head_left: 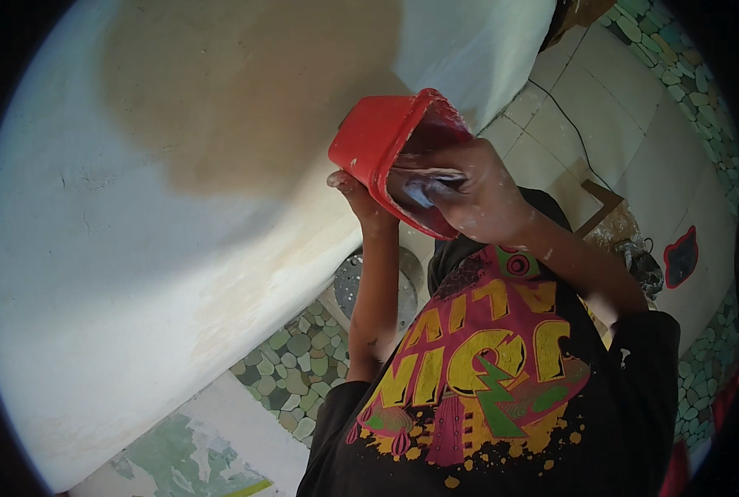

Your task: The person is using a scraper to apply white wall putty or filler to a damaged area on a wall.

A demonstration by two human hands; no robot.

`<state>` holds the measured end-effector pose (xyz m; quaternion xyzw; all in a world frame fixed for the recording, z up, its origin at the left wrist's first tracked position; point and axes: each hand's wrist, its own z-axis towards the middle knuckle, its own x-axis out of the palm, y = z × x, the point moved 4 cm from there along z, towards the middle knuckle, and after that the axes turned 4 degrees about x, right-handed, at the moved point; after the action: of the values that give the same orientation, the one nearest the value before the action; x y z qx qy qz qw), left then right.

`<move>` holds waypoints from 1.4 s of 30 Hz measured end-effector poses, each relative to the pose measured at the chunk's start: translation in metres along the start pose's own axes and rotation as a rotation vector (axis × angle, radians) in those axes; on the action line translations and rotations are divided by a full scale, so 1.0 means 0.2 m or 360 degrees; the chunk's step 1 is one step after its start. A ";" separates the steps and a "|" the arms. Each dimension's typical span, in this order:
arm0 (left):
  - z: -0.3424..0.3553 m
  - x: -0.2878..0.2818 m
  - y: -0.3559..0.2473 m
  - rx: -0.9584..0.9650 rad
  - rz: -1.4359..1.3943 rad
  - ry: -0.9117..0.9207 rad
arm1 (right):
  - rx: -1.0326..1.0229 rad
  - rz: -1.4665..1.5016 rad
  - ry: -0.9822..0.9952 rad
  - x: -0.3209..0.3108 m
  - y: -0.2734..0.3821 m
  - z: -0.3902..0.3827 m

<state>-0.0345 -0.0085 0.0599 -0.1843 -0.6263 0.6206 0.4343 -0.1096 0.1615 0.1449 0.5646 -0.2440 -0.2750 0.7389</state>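
A red plastic tub [375,135] is tilted on its side in front of me, its mouth turned toward my right. Pale smears coat its rim and inner wall. My left hand [368,201] grips it from below, the thumb showing under the near side and the other fingers hidden behind it. My right hand [487,192] reaches into the mouth with its fingers bent together. Whitish residue marks the skin. Something thin and pale shows at the fingers, but its kind is too unclear to name.
A large whitish wall [121,248] with a damp-looking darker area rises at the left. Below are a round speckled bucket [349,286], pebble-patterned tiles [295,364] and pale floor tiles [589,108] crossed by a dark cable [580,137]. A red-edged dark piece [681,258] lies at the right.
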 end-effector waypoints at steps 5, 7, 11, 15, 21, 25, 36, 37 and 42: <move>-0.03 -0.34 0.31 -0.0351 -0.0562 -0.0209 | 0.0417 0.0319 0.0010 -0.09 0.12 -0.06; -0.05 -0.37 0.36 -0.0482 -0.0879 -0.0146 | 0.0264 0.0260 -0.0016 -0.14 0.12 -0.06; -0.09 -0.38 0.39 -0.0544 -0.0922 -0.0145 | 0.0335 0.0550 -0.0264 -0.26 0.06 -0.07; -0.13 -0.37 0.37 -0.0567 -0.0963 -0.0140 | 0.0476 0.0811 -0.0330 -0.28 -0.04 -0.08; -0.20 -0.31 0.30 -0.0570 -0.1081 -0.0058 | 0.0393 0.1157 -0.0668 -0.31 -0.08 -0.06; -0.27 -0.21 0.28 -0.0504 -0.0956 -0.0233 | 0.0159 0.0240 -0.0936 -0.38 -0.13 0.01; -0.40 -0.20 0.24 -0.0329 -0.0796 -0.0333 | -0.0486 -0.0995 -0.0942 -0.47 -0.12 0.25; -0.42 -0.22 0.26 -0.0325 -0.0802 -0.0323 | -0.0493 -0.1019 -0.0936 -0.47 -0.10 0.28; -0.44 -0.27 0.29 -0.0317 -0.0510 -0.0347 | -0.0467 -0.1064 -0.0981 -0.55 -0.15 0.38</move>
<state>0.0450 0.0146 -0.0250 -0.0562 -0.7490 0.4950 0.4369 -0.2460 0.1770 0.1283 0.3941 -0.2154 -0.6837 0.5752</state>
